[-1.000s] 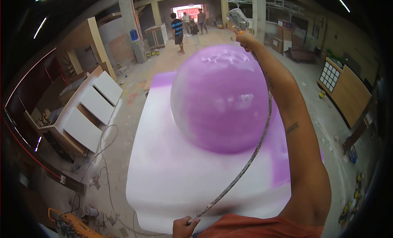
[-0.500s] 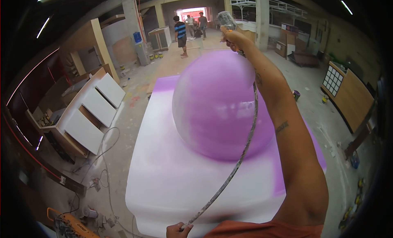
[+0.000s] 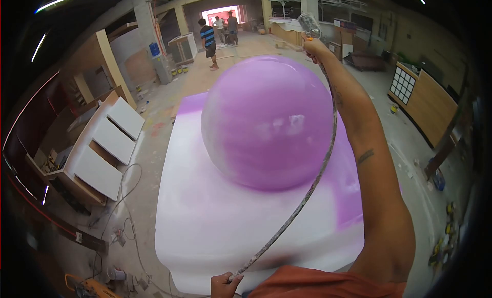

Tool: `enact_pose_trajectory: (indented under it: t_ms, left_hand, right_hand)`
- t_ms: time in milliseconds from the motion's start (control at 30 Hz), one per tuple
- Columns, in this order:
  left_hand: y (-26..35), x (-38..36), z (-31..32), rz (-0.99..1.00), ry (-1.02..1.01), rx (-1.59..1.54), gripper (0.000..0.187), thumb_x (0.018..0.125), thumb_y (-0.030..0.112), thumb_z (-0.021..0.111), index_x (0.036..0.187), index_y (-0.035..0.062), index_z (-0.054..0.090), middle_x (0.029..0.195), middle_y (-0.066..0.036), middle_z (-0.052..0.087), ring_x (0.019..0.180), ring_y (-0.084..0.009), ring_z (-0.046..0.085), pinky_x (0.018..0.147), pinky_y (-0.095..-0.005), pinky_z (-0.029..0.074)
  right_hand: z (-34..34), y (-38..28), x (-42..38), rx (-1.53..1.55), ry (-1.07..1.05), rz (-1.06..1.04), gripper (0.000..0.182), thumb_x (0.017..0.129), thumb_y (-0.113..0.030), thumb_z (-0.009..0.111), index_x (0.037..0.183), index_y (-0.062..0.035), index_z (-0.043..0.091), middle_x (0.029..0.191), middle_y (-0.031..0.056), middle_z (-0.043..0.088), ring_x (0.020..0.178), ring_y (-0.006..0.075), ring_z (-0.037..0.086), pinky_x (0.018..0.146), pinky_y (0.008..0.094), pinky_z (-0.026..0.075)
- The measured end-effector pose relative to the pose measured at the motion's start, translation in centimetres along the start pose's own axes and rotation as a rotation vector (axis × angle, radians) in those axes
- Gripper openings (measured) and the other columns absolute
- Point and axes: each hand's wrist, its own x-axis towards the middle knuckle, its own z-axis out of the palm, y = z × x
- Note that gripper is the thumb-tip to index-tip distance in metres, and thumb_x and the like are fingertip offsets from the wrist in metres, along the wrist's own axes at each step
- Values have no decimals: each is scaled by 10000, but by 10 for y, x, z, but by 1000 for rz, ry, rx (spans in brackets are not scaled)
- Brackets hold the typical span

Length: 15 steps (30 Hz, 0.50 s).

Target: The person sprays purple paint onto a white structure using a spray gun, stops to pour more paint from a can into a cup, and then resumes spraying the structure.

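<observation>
My right hand (image 3: 314, 51) is stretched far forward, closed around a spray gun with a clear cup (image 3: 309, 25) on top. It is beyond the upper right of a big glossy ball shape (image 3: 271, 128), coated purple except for a whitish strip on its left. That ball sits on a broad white base (image 3: 195, 216) with purple patches at the back left and right side. From the gun, a paint-spattered hose (image 3: 302, 203) curves down past the ball to my left hand (image 3: 225, 286), whose fingers wrap around it near my body.
White panels (image 3: 105, 177) lean on a wooden frame at left, near a cable (image 3: 134, 226) on the floor. A wooden cabinet (image 3: 423, 103) stands at right. Paint cans (image 3: 448, 229) line the lower right. Several people are farther back, one in a striped shirt (image 3: 207, 36).
My right hand and the spray gun have moved rightward, away from the ball's top. The view has turned slightly right, so the room and ball appear farther left. My left hand still grips the hose.
</observation>
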Motion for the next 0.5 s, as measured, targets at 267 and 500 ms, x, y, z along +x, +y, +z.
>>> enact_pose_trajectory:
  t_ms: [267, 500]
  left_hand:
    - [-16, -6, -1, 30, 3, 149, 320, 830, 201, 794, 730, -33, 598, 544, -195, 492, 479, -239, 355, 463, -404, 345]
    - [-1, -27, 0, -10, 76, 169, 371, 842, 215, 789, 690, -27, 552, 538, -174, 474, 505, -211, 340, 474, -400, 345]
  right_hand:
    - [7, -30, -52, 207, -360, -75, 73, 932, -153, 593, 922, -127, 525, 620, -7, 433, 407, 53, 315, 353, 240, 243]
    - [28, -58, -65, 525, -679, -120, 166, 983, -185, 569, 1063, -40, 583, 696, 31, 484, 373, 16, 314, 288, 187, 243]
